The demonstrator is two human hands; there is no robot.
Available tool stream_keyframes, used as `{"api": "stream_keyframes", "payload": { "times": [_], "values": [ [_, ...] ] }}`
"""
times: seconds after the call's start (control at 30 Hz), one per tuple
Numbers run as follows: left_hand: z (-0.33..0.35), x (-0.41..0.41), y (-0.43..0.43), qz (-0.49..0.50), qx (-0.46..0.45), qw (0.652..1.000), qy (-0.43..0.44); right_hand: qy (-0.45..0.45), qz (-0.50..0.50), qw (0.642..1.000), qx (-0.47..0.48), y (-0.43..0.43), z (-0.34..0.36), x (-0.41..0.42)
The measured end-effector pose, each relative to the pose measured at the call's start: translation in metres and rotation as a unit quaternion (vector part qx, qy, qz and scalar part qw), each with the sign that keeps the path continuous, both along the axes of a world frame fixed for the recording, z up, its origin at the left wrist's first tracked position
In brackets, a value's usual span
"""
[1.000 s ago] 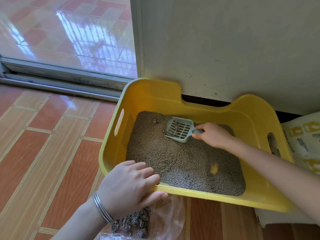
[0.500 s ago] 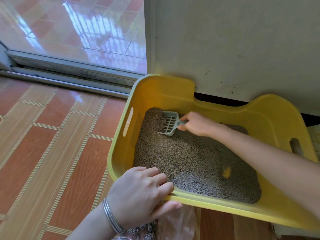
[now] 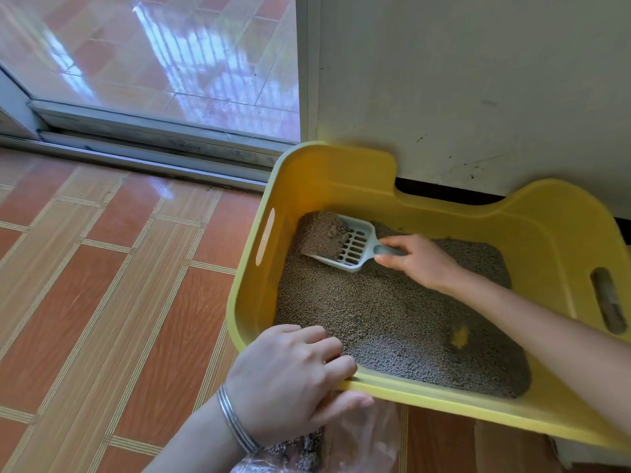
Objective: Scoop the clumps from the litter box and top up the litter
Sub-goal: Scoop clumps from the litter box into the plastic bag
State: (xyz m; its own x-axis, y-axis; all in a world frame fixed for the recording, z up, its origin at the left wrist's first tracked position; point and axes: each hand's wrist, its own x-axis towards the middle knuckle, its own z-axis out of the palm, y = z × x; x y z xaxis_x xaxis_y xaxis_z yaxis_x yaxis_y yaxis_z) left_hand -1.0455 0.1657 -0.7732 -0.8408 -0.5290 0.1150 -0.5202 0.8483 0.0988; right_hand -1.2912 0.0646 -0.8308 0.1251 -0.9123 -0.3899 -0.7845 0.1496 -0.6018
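Note:
A yellow litter box (image 3: 341,172) stands on the floor against a white wall, filled with grey-brown litter (image 3: 392,319). My right hand (image 3: 415,261) grips the handle of a pale slotted scoop (image 3: 355,247) at the box's far left corner. The scoop carries a heap of litter with small clumps (image 3: 336,233). My left hand (image 3: 290,380), a metal bangle on its wrist, grips the box's near rim at the left corner. A small yellow patch (image 3: 459,336) shows through the litter near the front.
A clear plastic bag (image 3: 345,442) holding dark clumps lies on the floor under my left hand. Red tiled floor (image 3: 102,302) spreads to the left. A sliding door track (image 3: 153,148) and glass run along the back left. The white wall (image 3: 478,80) backs the box.
The scoop has pushed further into the far left corner and now holds a heap of litter. My left hand has stayed on the rim. The camera has shifted left.

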Motion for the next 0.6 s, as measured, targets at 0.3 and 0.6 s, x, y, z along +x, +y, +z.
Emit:
{"api": "stream_keyframes", "payload": {
  "times": [0.3,0.6],
  "values": [
    [0.003,-0.001,0.001,0.001,0.0,1.0,-0.009,-0.002,0.027,1.0,-0.012,0.02,0.018,-0.016],
    [0.004,-0.002,0.002,0.01,-0.016,1.0,-0.006,0.109,0.111,0.988,0.0,0.027,0.022,-0.011]
  ]
}}
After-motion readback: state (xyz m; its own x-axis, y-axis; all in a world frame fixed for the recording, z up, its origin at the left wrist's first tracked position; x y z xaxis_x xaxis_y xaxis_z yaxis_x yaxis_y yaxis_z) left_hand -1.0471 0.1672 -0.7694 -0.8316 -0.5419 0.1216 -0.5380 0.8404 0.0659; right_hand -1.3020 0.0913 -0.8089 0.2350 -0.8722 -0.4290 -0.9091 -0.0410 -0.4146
